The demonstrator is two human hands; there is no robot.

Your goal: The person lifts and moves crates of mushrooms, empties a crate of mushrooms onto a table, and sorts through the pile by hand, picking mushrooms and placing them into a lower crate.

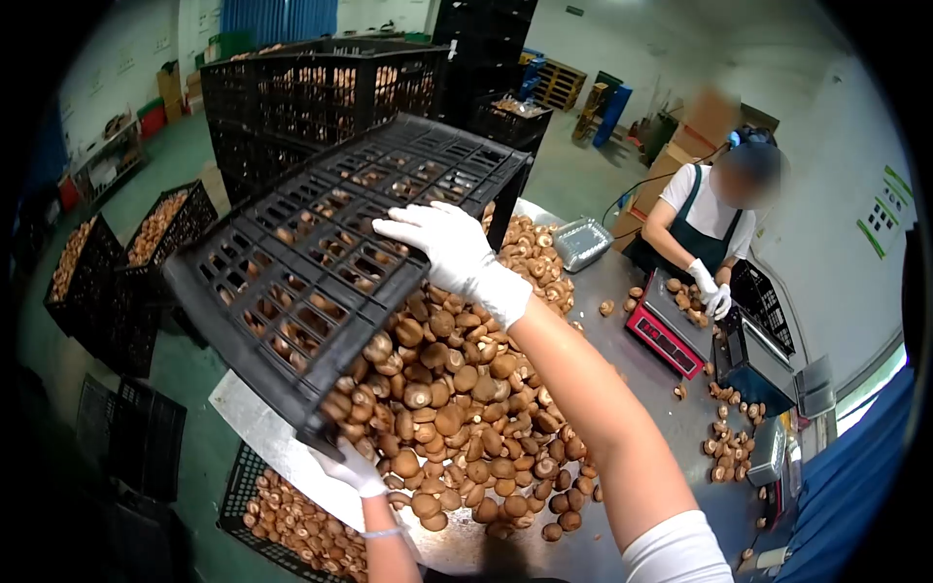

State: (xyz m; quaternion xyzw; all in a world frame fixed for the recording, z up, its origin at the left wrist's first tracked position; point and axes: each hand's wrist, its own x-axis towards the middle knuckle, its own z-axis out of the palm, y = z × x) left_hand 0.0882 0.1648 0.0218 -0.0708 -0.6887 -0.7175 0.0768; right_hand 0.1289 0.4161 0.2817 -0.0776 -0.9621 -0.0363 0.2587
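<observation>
A black slatted plastic crate [292,255] is tipped over a large heap of brown mushrooms [466,398] on the metal table. More mushrooms show through its slats. My left hand [352,470], in a white glove, grips the crate's lower near corner, and its fingers are partly hidden. Across the upturned side of the crate lies my white-gloved right hand [447,247], fingers stretched out on the slats near the edge. The heap spreads beneath the crate and toward the front of the table.
Across the metal table [622,389], a co-worker in white gloves handles mushrooms on a red scale [666,330]. A clear plastic tray [583,243] lies beyond the heap. Stacked mushroom crates [340,97] rise behind; another full crate [301,525] stands low at front left.
</observation>
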